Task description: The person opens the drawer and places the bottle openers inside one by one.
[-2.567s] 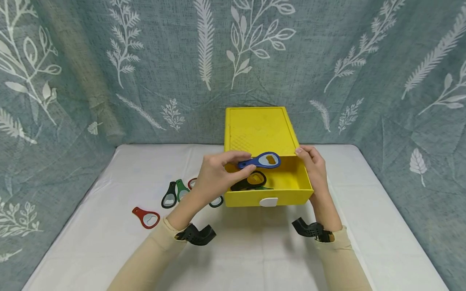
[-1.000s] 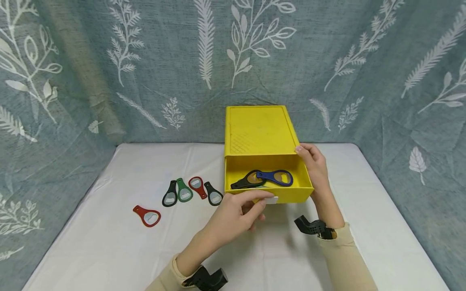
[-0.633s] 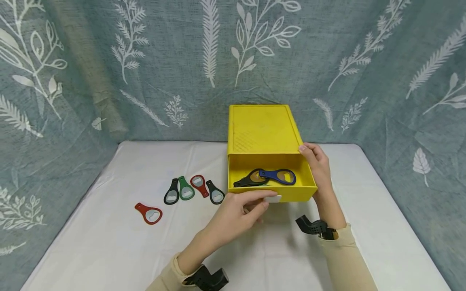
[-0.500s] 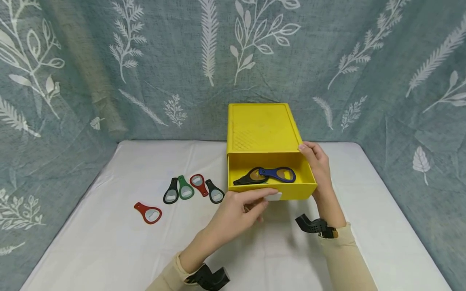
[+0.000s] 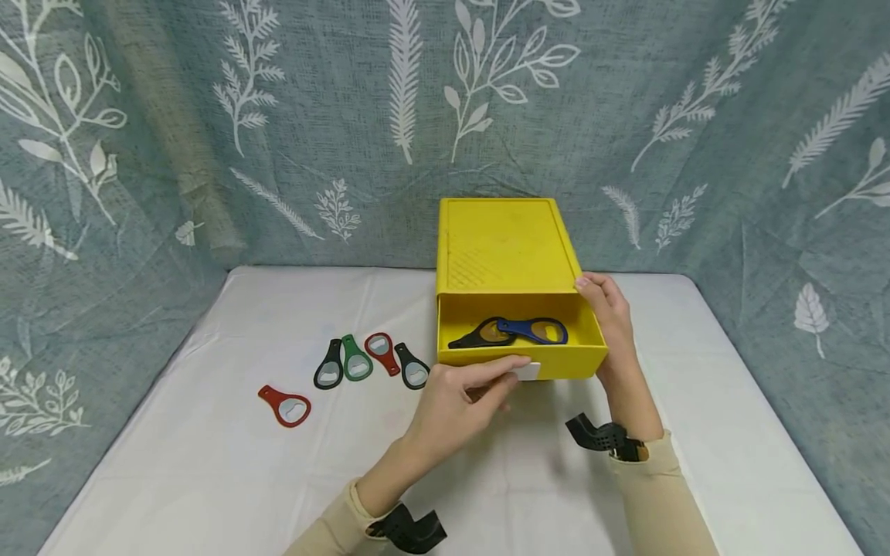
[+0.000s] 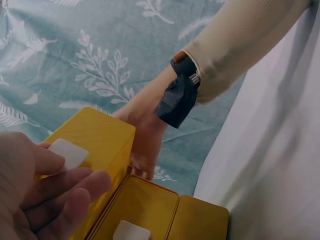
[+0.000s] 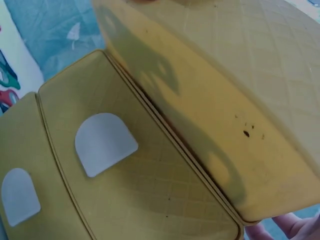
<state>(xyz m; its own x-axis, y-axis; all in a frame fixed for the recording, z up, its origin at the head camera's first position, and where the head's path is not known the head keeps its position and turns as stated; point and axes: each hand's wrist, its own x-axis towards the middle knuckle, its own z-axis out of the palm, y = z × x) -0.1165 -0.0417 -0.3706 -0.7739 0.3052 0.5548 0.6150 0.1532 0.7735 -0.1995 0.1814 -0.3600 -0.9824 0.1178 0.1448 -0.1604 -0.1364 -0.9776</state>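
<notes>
In the head view, my left hand pinches the white tab handle of a pulled-out yellow drawer. The left wrist view shows my thumb and fingers at that white tab. My right hand holds the right front edge of the yellow drawer cabinet, thumb at the top corner and fingers along the side. Inside the drawer, a blue bottle opener lies overlapping a black bottle opener. Most of my right hand is hidden in the right wrist view.
Left of the cabinet on the white cloth lie several bottle openers: red, black, green, another red and another black. Lower drawers with white tabs sit beneath. A patterned curtain hangs behind.
My left hand has put the blue bottle opener into the drawer and moved down to the white handle. The drawer has slid slightly inward. My right hand has stayed at the cabinet edge.
</notes>
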